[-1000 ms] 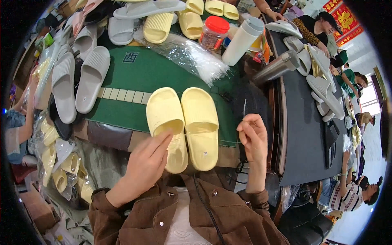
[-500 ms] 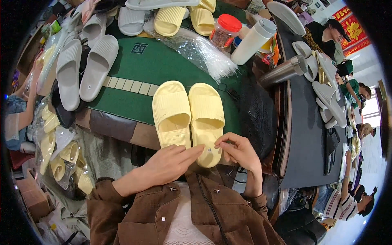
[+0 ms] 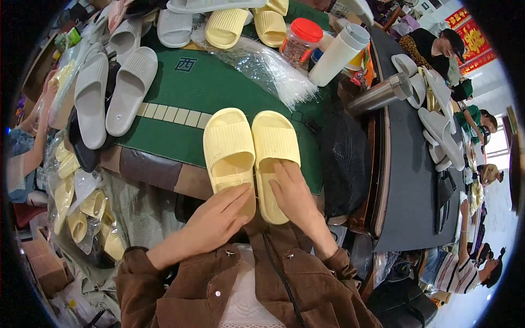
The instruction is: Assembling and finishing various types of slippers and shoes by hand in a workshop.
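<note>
A pair of pale yellow slide slippers lies side by side in front of me, toes pointing away. Across the heel of the left slipper (image 3: 228, 145) rests my left hand (image 3: 221, 213), its fingers pressed together and closed over the inner edge. My right hand (image 3: 295, 194) reaches into the right slipper (image 3: 276, 139), fingers stretched forward with their tips hidden under the ribbed strap. Its thumb is apart from the fingers, by the slipper's inner side. The right hand covers much of that footbed.
Grey slippers (image 3: 131, 93) lie on the green mat (image 3: 180, 131) at left. Behind are more yellow slippers (image 3: 225, 28), clear plastic bags (image 3: 257, 65), a red-lidded jar (image 3: 303, 41) and a white bottle (image 3: 339, 54). A dark table (image 3: 410, 180) and other people are on the right.
My right hand has moved from a bent-finger pose above the right heel to reach forward into that slipper. My left hand has drawn left, off the right slipper's edge.
</note>
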`<state>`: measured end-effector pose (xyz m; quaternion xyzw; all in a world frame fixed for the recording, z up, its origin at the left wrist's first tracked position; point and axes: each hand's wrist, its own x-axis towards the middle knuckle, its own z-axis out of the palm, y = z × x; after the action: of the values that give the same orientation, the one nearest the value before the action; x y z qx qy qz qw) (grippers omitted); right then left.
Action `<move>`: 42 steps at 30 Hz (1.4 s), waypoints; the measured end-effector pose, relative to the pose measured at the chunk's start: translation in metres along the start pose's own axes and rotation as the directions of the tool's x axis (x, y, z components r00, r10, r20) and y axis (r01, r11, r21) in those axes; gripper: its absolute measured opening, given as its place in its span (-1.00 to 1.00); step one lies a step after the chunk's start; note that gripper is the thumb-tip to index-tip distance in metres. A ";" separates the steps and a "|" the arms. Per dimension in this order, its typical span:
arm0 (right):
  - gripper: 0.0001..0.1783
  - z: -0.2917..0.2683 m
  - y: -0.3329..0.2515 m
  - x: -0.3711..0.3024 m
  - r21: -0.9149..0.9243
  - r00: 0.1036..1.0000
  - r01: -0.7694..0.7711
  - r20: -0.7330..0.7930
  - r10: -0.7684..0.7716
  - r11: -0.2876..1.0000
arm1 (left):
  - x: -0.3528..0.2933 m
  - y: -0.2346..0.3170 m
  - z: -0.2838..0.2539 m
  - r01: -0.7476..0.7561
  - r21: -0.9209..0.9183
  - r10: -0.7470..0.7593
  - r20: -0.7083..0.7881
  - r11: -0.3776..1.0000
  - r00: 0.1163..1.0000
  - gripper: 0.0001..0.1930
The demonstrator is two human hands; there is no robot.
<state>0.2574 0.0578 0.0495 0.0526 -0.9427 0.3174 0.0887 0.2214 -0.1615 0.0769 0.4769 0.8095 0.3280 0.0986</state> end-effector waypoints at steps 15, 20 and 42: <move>-0.84 0.028 0.018 0.012 -0.205 0.996 0.077 -0.034 -0.086 0.976 | -0.022 0.004 0.003 0.084 0.073 -0.080 -0.058 0.994 0.995 -0.34; -0.87 0.031 0.022 0.028 -0.248 0.994 0.104 0.004 -0.106 0.963 | 0.022 -0.018 0.021 0.130 0.243 -0.105 -0.112 0.961 0.988 -0.21; -0.72 0.053 0.033 0.036 -0.343 0.993 -0.006 0.108 0.045 0.939 | 0.070 -0.033 0.034 0.396 -0.044 -0.398 -0.052 0.917 0.916 -0.26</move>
<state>0.2096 0.0502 -0.0037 0.0422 -0.9876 0.1462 0.0384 0.1779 -0.0991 0.0407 0.2912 0.8864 0.3285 0.1466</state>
